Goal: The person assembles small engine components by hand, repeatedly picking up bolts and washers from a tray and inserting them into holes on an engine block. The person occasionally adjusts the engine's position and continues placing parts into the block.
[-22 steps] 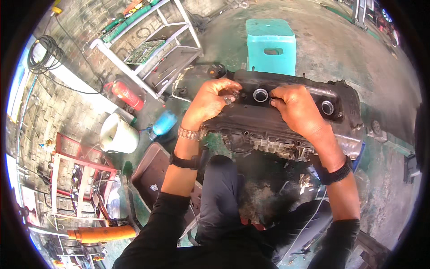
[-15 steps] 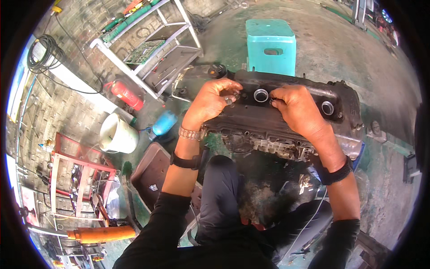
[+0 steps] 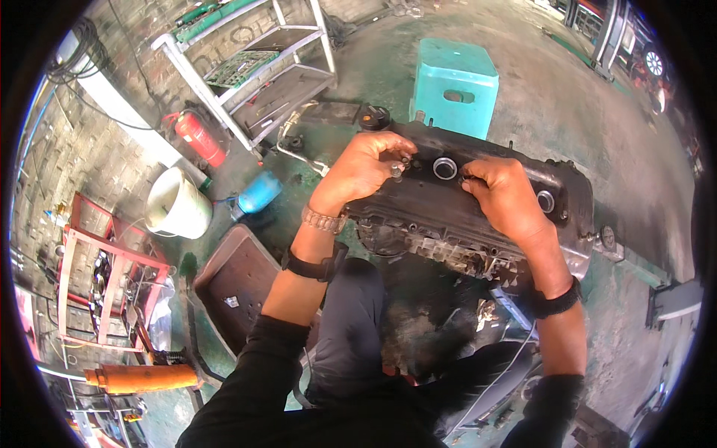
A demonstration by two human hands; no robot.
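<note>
Left hand [image 3: 364,166] pinches a small metal piece [image 3: 396,171]; firm hold should prevent drops. Dark engine cover [image 3: 441,200] sits under both hands, its support unclear. Right hand [image 3: 505,193]: fingertips together at cover, contents hidden; light, straight fingertip pressure seems best. Room: red extinguisher [image 3: 199,139], shelf rack [image 3: 297,93], teal stool [image 3: 457,81], stained floor [image 3: 549,89].

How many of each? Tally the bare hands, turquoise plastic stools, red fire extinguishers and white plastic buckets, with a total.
Bare hands, left hand and right hand: 2
Turquoise boxy plastic stool: 1
Red cylindrical fire extinguisher: 1
White round plastic bucket: 1
Total: 5
</note>
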